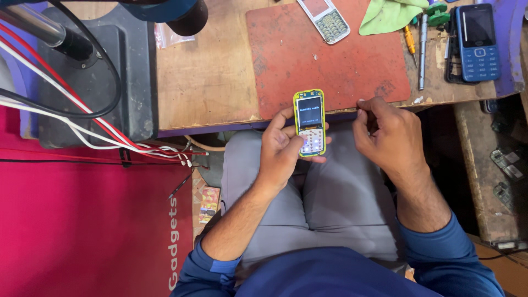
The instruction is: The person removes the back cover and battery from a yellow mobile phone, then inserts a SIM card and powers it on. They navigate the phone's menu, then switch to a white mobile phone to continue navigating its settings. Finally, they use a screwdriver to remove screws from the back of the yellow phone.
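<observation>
Left hand point(283, 147) wraps a small yellow-edged phone point(311, 123), thumb on its lit keypad, screen on; phone sits above the lap, just off the counter point(209, 82) edge. Right hand point(385, 135) is curled, fingertips pinched at the counter edge; can't tell if it holds anything. Behind: red mat point(330, 55), white keypad phone point(325, 19) at its top, green cloth point(388, 15), screwdriver point(410, 41), blue phone point(477, 41) far right. Red, white and black wires point(82, 115) run off to the left.
</observation>
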